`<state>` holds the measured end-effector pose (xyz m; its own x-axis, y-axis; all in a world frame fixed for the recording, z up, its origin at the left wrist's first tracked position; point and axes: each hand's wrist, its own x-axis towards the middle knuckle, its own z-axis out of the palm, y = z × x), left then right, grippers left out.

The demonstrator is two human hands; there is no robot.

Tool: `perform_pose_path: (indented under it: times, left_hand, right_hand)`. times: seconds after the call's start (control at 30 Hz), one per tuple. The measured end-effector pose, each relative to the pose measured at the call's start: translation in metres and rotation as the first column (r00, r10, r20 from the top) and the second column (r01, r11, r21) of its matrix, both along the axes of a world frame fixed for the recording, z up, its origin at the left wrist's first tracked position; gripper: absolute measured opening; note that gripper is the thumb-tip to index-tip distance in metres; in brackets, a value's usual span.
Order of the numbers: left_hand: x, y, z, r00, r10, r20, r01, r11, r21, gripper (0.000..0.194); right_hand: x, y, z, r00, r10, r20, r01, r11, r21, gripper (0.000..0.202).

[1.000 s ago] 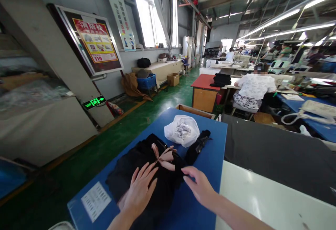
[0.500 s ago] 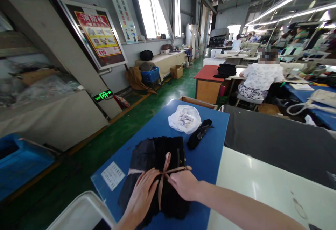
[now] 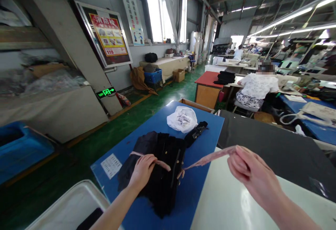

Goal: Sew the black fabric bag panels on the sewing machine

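A bundle of black garments (image 3: pixel 164 184) lies on the blue tabletop (image 3: pixel 203 174). My left hand (image 3: pixel 143 169) rests on its top, fingers closed over a pink cloth strip, whose loose end sticks out past the fingertips. Out to the right, above the white table, my right hand (image 3: pixel 250 174) is closed in a pinch on the end of a pink cloth strip (image 3: pixel 207 159). That strip stretches back to the bundle's right side, near some metal snaps. The knot seen before is no longer there.
Beyond the bundle are a white plastic bag (image 3: pixel 182 119) of labels and a small rolled black piece (image 3: pixel 195 133). A barcode sheet (image 3: pixel 111 166) lies at left. A white table (image 3: pixel 223 191) adjoins at right. A person (image 3: pixel 258 86) sits farther off.
My right hand has swung right and up from the bundle, drawing the pink strip out. The bow across the bundle has come apart. My left hand has stayed on the bundle, its fingers now curled.
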<state>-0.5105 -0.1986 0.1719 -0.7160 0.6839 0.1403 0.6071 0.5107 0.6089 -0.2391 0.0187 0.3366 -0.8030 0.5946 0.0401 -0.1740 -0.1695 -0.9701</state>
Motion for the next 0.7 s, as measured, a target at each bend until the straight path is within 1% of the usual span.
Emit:
perform_pose_path:
  times: [0.07,0.13,0.2,0.27,0.33,0.4,0.53,0.6,0.63,0.7]
  left_hand:
    - [-0.003,0.001,0.003,0.997,0.034,0.075,-0.037,0.999,0.038,0.021]
    - [-0.008,0.002,0.007,0.984,0.079,0.161,-0.091,0.993,0.070,0.027]
    - [-0.016,0.002,0.014,0.961,0.132,0.243,-0.163,0.980,0.112,0.039]
    - [-0.027,0.002,0.023,0.935,0.174,0.310,-0.233,0.959,0.162,0.050]
    - [-0.041,0.001,0.034,0.912,0.201,0.358,-0.284,0.938,0.197,0.053]
    - [-0.058,-0.002,0.046,0.894,0.223,0.390,-0.320,0.924,0.207,0.052]
    - [-0.095,-0.011,0.065,0.863,0.294,0.412,-0.399,0.896,0.196,0.046]
    - [-0.113,-0.019,0.068,0.847,0.342,0.407,-0.441,0.879,0.179,0.043]
    - [-0.120,-0.023,0.067,0.839,0.366,0.402,-0.460,0.873,0.165,0.042]
    - [-0.132,-0.031,0.061,0.828,0.406,0.386,-0.484,0.866,0.127,0.039]
  right_hand:
    - [0.007,0.009,-0.013,0.999,-0.006,0.049,0.003,0.998,0.060,0.051]
    - [0.008,0.011,-0.029,0.994,-0.008,0.109,-0.011,0.985,0.172,0.052]
    - [0.006,0.012,-0.043,0.986,-0.037,0.164,-0.014,0.953,0.301,0.051]
    - [0.003,0.014,-0.052,0.980,-0.064,0.189,-0.018,0.915,0.404,0.048]
    - [-0.001,0.018,-0.059,0.979,-0.103,0.173,0.011,0.886,0.463,0.047]
    - [-0.005,0.022,-0.063,0.980,-0.111,0.164,0.023,0.887,0.462,0.047]
    - [-0.007,0.027,-0.072,0.983,-0.064,0.173,-0.006,0.926,0.378,0.044]
    - [-0.005,0.028,-0.076,0.981,-0.074,0.182,0.006,0.937,0.350,0.042]
    - [-0.003,0.029,-0.078,0.977,-0.087,0.196,0.015,0.941,0.339,0.041]
    - [0.001,0.032,-0.082,0.965,-0.127,0.230,0.050,0.949,0.312,0.043]
